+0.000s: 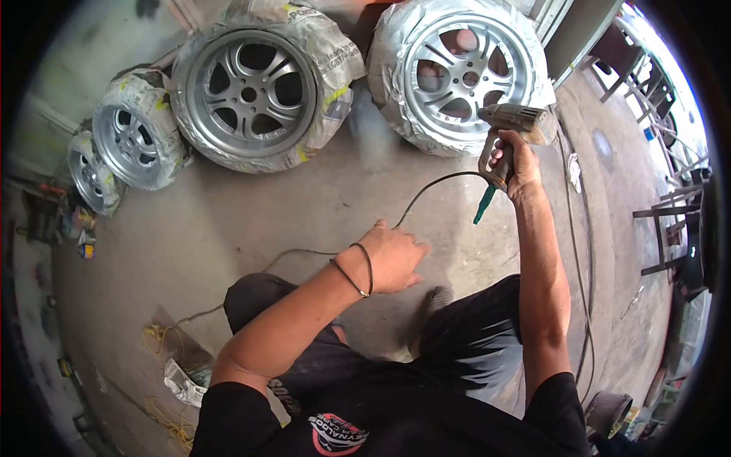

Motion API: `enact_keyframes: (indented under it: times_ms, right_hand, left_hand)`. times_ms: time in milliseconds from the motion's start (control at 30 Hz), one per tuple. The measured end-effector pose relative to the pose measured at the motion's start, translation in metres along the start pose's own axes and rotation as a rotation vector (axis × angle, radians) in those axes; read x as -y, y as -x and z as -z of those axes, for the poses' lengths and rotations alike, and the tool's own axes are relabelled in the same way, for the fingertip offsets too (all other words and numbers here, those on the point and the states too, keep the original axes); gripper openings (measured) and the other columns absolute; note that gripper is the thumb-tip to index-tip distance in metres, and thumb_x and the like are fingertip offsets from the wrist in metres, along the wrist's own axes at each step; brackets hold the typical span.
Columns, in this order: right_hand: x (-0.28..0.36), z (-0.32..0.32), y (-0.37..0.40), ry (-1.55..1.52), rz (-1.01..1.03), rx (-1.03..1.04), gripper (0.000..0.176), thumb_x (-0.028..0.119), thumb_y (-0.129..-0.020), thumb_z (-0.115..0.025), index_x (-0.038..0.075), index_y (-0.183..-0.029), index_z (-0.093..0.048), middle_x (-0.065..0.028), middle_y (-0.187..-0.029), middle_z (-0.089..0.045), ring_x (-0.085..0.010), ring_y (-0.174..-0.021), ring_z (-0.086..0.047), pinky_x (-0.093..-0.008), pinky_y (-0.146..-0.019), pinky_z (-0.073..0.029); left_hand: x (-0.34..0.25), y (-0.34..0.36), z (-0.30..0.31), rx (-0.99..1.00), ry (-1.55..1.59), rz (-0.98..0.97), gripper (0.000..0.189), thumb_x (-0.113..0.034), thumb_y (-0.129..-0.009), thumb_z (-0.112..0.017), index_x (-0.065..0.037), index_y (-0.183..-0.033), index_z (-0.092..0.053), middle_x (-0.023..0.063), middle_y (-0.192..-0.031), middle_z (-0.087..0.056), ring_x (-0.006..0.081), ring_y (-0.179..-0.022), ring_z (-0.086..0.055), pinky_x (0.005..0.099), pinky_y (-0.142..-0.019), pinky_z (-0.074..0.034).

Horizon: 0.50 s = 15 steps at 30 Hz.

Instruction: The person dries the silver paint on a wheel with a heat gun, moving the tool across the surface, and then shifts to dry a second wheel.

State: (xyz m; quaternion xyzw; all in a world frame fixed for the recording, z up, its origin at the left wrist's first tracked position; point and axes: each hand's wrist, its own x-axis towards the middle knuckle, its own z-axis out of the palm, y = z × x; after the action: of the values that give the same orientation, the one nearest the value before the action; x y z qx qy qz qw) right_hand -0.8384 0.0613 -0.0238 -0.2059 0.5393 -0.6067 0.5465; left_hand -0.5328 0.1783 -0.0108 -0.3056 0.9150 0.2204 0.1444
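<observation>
My right hand (521,165) is wrapped around the handle of a heat gun (512,120), raised before a silver wheel (470,70) at the top right. The wheel's tyre is masked with silver-white covering. A dark power cord (432,185) curves down from the gun's handle, and a green piece (484,204) hangs beside it. Over the floor between my knees is my left hand (391,257), back upward, fingers loosely bent and apart. The cord passes behind this hand; I see nothing held there, though the palm is hidden. A bracelet (369,273) circles the left wrist.
Another silver wheel (249,94), wrapped in newspaper, leans at top centre-left. Two smaller masked wheels, one nearer (133,141) and one farther left (87,175), stand beside it. A cable (582,282) runs along the right floor. Dark stools (661,228) stand farther right. Yellow cord (164,335) lies lower left.
</observation>
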Motion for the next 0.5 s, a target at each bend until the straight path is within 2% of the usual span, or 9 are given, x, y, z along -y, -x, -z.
enact_keyframes:
  times_ms: [233, 333, 500]
  right_hand:
    - [-0.007, -0.018, 0.007, -0.001, -0.029, 0.024, 0.018, 0.010, -0.097, -0.075, 0.000, -0.107, -0.064, -0.0058, -0.082, -0.063, -0.0152, -0.063, -0.059, -0.0343, -0.055, -0.052]
    - [-0.012, -0.023, 0.004, -0.030, -0.115, 0.080, 0.020, 0.015, -0.099, -0.078, 0.008, -0.108, -0.060, -0.0024, -0.086, -0.062, -0.0120, -0.063, -0.057, -0.0302, -0.055, -0.049]
    - [-0.019, -0.027, -0.002, -0.081, -0.151, 0.136, 0.021, 0.015, -0.099, -0.078, 0.009, -0.108, -0.061, -0.0010, -0.086, -0.061, -0.0108, -0.064, -0.057, -0.0290, -0.056, -0.050]
  left_hand:
    - [0.000, -0.002, -0.008, 0.036, 0.007, 0.036, 0.052, -0.043, -0.101, -0.073, -0.011, -0.142, -0.069, 0.0125, -0.138, -0.075, 0.0314, -0.137, -0.067, 0.0613, -0.119, -0.047]
    - [0.000, -0.003, -0.014, 0.000, 0.017, 0.006, 0.050, -0.043, -0.101, -0.074, -0.010, -0.138, -0.070, 0.0130, -0.134, -0.076, 0.0318, -0.135, -0.067, 0.0616, -0.118, -0.048]
    - [-0.001, -0.005, -0.016, 0.015, -0.004, 0.006, 0.050, -0.043, -0.101, -0.073, -0.008, -0.137, -0.070, 0.0139, -0.130, -0.076, 0.0329, -0.132, -0.069, 0.0598, -0.117, -0.049]
